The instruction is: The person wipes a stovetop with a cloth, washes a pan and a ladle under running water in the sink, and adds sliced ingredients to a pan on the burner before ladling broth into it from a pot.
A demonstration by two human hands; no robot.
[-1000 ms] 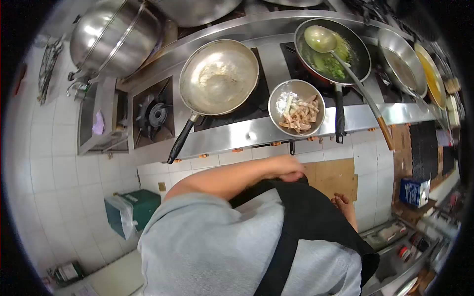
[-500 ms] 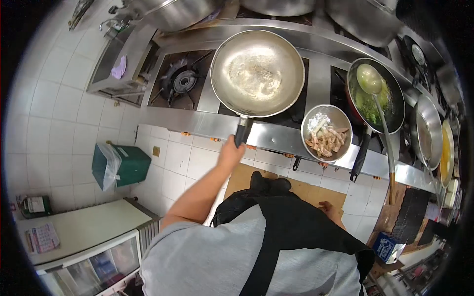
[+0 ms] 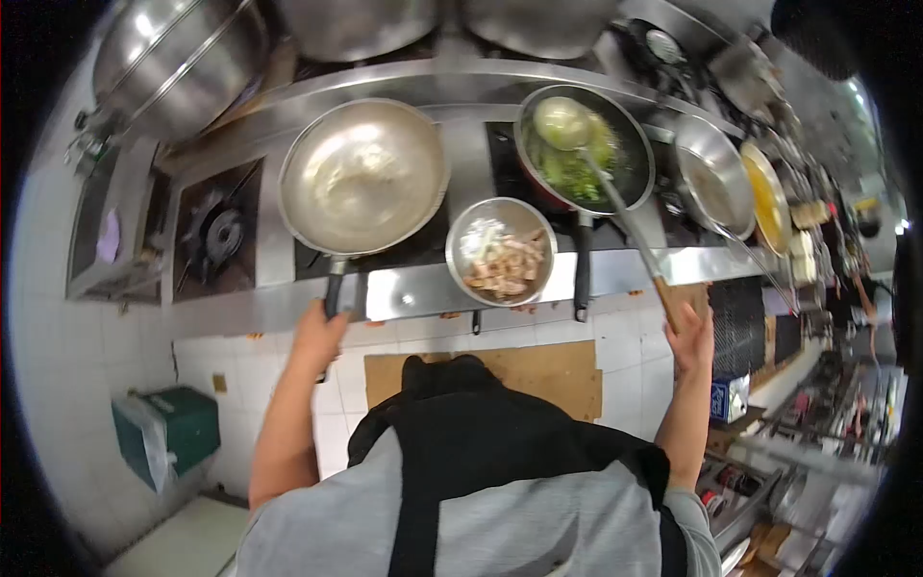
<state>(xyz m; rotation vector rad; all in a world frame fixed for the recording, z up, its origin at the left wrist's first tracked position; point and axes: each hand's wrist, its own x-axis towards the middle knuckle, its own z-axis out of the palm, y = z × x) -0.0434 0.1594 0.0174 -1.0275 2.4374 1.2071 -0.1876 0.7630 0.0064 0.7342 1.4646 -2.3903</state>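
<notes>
My left hand (image 3: 315,338) is wrapped round the black handle of a wide silver frying pan (image 3: 361,183), which sits on the stove with a thin shine of liquid inside. On the right, my right hand (image 3: 688,338) is closed round the wooden end of a long ladle (image 3: 627,223). The ladle's round head rests in a dark frying pan (image 3: 636,159) holding green chopped pieces in liquid. Between the two pans, a metal bowl (image 3: 459,252) contains pale meat strips (image 3: 508,264) and some white matter.
An unused burner (image 3: 223,238) lies left of the silver pan. Large pots (image 3: 361,24) line the back. To the right are a steel pan (image 3: 711,183) and a pan of yellow liquid (image 3: 764,202). A green bin (image 3: 183,433) stands at lower left.
My view has turned to the right, so the stove appears shifted left. My right hand has come up from beside my body and taken hold of the ladle. My left hand stays on the pan handle.
</notes>
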